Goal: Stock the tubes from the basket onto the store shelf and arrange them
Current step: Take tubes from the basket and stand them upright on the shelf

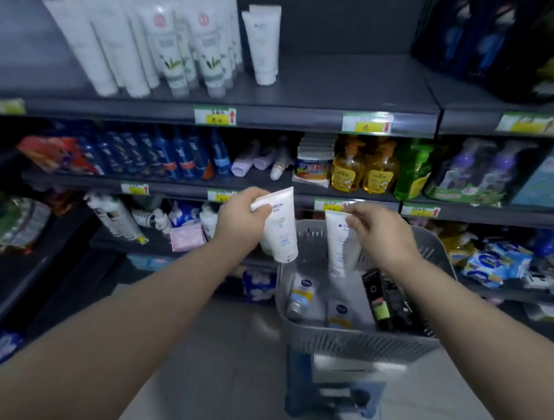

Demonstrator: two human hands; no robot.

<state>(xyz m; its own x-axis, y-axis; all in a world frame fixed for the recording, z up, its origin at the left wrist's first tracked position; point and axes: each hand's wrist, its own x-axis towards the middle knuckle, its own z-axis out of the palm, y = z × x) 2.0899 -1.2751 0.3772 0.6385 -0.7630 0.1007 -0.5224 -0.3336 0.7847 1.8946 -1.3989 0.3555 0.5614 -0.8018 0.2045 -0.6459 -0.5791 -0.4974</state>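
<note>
Tube (282, 230) dangles cap-down from left hand (243, 213), second tube (339, 245) from right hand (379, 232).

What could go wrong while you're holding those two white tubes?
The left hand and right hand grip the left tube and right tube only by their flat ends, so one might slip and drop. The standing tubes on the top shelf are packed on their caps; bumping them while adding more could topple several.
</note>
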